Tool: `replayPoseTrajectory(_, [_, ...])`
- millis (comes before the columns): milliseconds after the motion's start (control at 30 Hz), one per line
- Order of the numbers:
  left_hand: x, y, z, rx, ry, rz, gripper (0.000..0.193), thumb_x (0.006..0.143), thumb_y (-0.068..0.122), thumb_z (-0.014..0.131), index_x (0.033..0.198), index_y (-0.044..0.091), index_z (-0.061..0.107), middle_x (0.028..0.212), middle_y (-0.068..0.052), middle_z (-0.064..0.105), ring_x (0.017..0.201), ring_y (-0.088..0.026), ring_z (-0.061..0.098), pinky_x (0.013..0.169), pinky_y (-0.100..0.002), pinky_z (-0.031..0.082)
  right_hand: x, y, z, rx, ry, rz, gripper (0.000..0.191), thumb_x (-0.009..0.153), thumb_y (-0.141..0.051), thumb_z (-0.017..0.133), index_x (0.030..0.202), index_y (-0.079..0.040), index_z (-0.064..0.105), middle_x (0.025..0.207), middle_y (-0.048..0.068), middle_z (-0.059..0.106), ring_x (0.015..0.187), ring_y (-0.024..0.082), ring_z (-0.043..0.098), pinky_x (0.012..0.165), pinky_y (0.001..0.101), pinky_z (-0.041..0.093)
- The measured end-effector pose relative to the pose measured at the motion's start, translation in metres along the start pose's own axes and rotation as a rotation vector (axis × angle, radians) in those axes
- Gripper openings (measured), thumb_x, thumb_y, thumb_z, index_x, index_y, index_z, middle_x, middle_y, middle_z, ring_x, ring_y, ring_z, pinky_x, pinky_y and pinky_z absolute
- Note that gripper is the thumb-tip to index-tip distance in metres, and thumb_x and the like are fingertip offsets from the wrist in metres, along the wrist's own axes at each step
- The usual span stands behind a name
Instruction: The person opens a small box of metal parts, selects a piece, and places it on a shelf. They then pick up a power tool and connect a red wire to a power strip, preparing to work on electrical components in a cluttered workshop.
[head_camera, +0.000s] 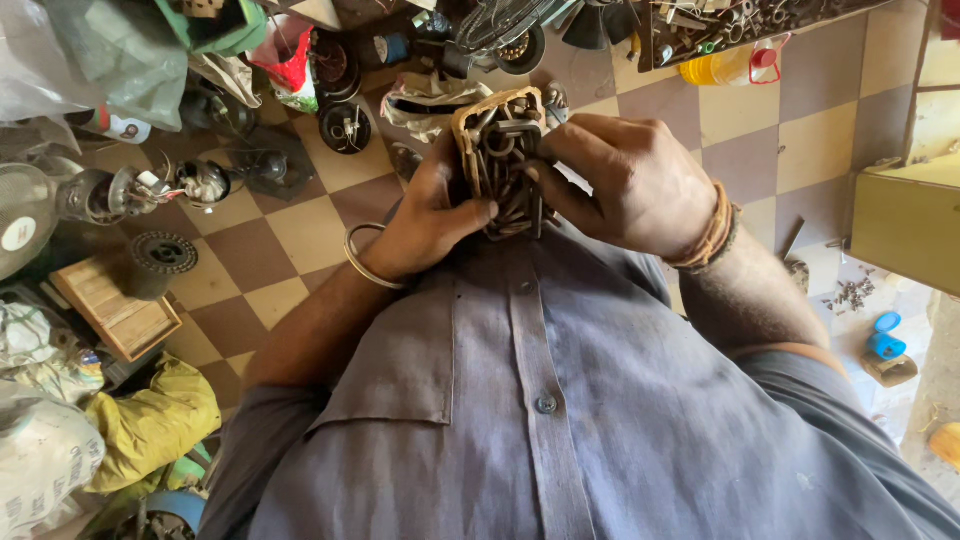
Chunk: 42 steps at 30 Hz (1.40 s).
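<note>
While both hands work at chest height above the checkered floor (300, 225) | left hand (425, 220) cradles tan-framed bundle of dark metal loops (500, 160) | right hand (625, 180) pinches its loops | bundle intact, nothing removed.

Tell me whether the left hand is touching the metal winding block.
Touching. The head view shows the left hand with its thumb pressed on the metal winding block.

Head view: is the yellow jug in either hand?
No. The yellow jug sits on the floor; both hands grip a wound metal core.
</note>
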<state>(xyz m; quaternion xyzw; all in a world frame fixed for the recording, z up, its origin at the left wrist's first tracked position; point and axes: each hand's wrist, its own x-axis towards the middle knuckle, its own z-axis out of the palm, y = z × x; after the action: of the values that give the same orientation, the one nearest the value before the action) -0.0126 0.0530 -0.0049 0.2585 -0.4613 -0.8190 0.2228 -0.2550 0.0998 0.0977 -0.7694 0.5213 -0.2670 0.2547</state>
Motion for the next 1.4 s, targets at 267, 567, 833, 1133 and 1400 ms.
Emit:
replayPoseTrajectory(267, [0.001, -0.001, 0.001, 0.003, -0.032, 0.020, 0.084, 0.092, -0.002, 0.067, 0.163, 0.000, 0.022, 0.155, -0.008, 0.044, 0.148, -0.019, 0.039, 0.130, -0.037, 0.032, 0.003, -0.008, -0.016, -0.255, -0.297, -0.198, 0.023, 0.083, -0.008, 0.071, 0.105, -0.007, 0.066, 0.086, 0.008, 0.061, 0.072, 0.026, 0.066, 0.058, 0.0386, 0.055])
replayPoseTrajectory(567, [0.001, -0.001, -0.002, 0.019, -0.014, 0.016, 0.085, 0.089, -0.006, 0.063, 0.164, 0.000, 0.022, 0.147, -0.008, 0.049, 0.140, -0.020, 0.047, 0.123, -0.036, 0.040, 0.010, 0.014, -0.007, -0.292, -0.071, -0.412, 0.028, 0.089, -0.003, 0.077, 0.116, 0.000, 0.073, 0.082, 0.004, 0.054, 0.071, 0.019, 0.060, 0.059, 0.0345, 0.050])
replayPoseTrajectory(833, [-0.004, -0.005, -0.008, 0.091, -0.005, 0.064, 0.085, 0.090, -0.006, 0.065, 0.164, -0.001, 0.023, 0.157, -0.009, 0.045, 0.149, -0.021, 0.042, 0.129, -0.037, 0.031, 0.003, 0.013, -0.010, -0.170, 0.073, -0.276, 0.026, 0.092, -0.002, 0.083, 0.117, -0.002, 0.073, 0.082, 0.005, 0.053, 0.067, 0.021, 0.057, 0.058, 0.0372, 0.047])
replayPoseTrajectory(1133, [-0.002, 0.001, -0.004, -0.023, 0.004, -0.041, 0.080, 0.091, -0.008, 0.064, 0.163, -0.001, 0.029, 0.145, -0.009, 0.053, 0.136, -0.020, 0.051, 0.120, -0.036, 0.043, 0.014, 0.014, -0.008, -0.134, -0.084, -0.443, 0.037, 0.083, -0.002, 0.074, 0.120, 0.003, 0.069, 0.085, 0.007, 0.055, 0.072, 0.024, 0.061, 0.060, 0.0389, 0.052])
replayPoseTrajectory(1400, [0.000, 0.002, -0.004, -0.019, 0.020, -0.032, 0.081, 0.089, -0.008, 0.065, 0.161, 0.000, 0.028, 0.147, -0.009, 0.053, 0.138, -0.020, 0.052, 0.121, -0.036, 0.043, 0.014, 0.010, -0.014, -0.136, -0.103, -0.452, 0.031, 0.084, -0.002, 0.072, 0.115, 0.003, 0.070, 0.087, 0.008, 0.058, 0.075, 0.025, 0.064, 0.063, 0.0380, 0.054])
